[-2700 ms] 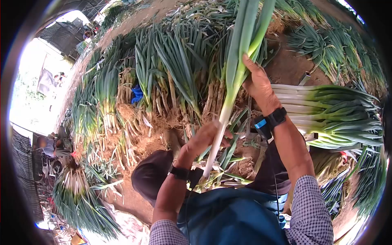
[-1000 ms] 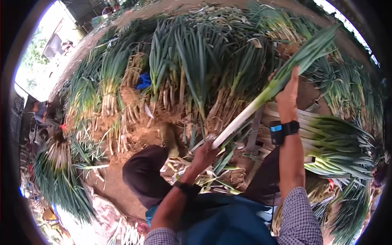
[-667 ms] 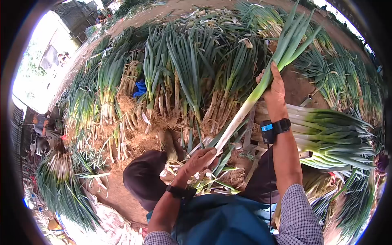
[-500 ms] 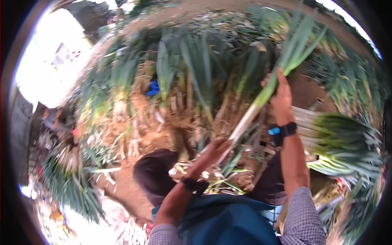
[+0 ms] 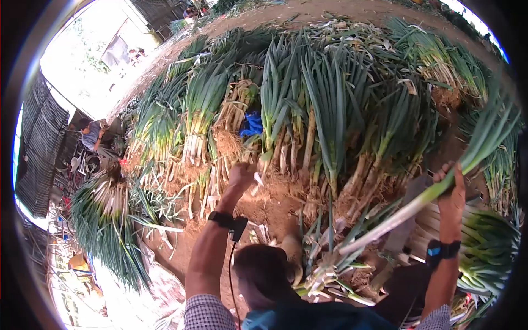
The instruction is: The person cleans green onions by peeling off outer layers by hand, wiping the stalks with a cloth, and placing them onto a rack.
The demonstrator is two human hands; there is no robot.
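My right hand (image 5: 451, 190) is closed around a leek (image 5: 393, 220) at the upper part of its stem. Its green leaves fan to the upper right, and its pale stem slants down to the lower left. My left hand (image 5: 241, 177) is apart from that leek, closed beside the roots of the piled leeks (image 5: 333, 115). Whatever it may hold is hidden. A small white scrap shows just right of its fingers. Cut leaves and peelings (image 5: 324, 275) lie on the ground below the held leek's end.
A bundle of leeks with clean white stems (image 5: 487, 242) lies at my right. Another bundle (image 5: 107, 225) lies at the left. A blue plastic piece (image 5: 252, 125) sits among the piled leeks. Another person (image 5: 92, 135) is at the far left, near a dark mesh screen (image 5: 41, 143).
My left hand has left the leek's lower stem and moved up and left towards the pile, closing. My right hand has carried the leek to the right and down. The view has shifted.
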